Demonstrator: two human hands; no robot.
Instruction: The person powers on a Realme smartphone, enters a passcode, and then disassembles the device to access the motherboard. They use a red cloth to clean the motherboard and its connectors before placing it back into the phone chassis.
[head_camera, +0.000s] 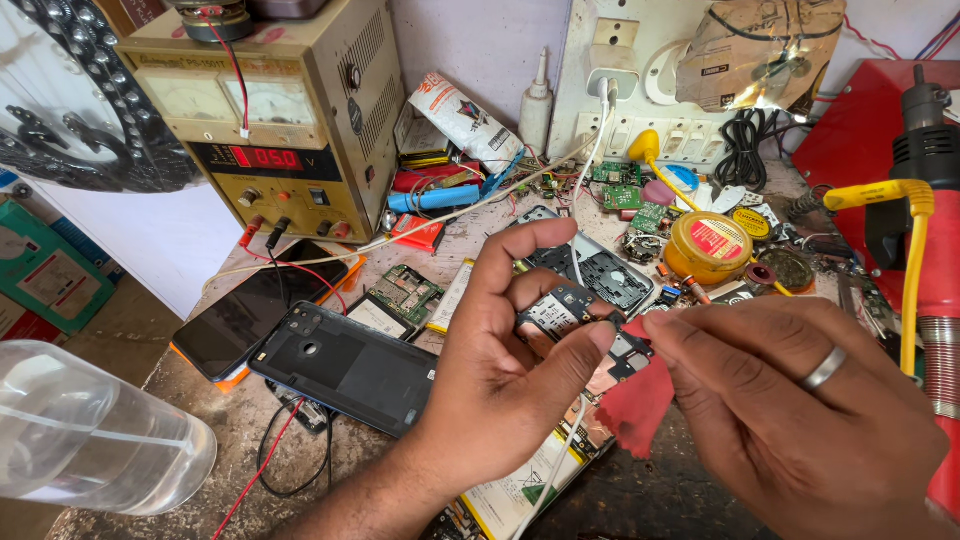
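At the far left, one clear plastic bottle is seen lying on its side at the edge of the workbench. Behind it, one beige bench power supply is placed, with two analogue meters and one red digital readout on its face. In front of the supply, one dark phone is laid screen up on an orange case, and just beside it one black phone back cover is laid flat. One green circuit board is seen between the cover and the supply.

At the centre, a small phone circuit board is pinched by the left hand, the thumb pressed under it and the forefinger curled over its top. It is held above the bench, over an opened phone whose dark inner frame is exposed. One red cloth is pinched by the right hand between thumb and fingertips and is touched to the board's right edge. One silver ring is worn on that hand.

Further right, one round yellow tin is set on the bench, and one hot-air tool is seen at the far right edge.
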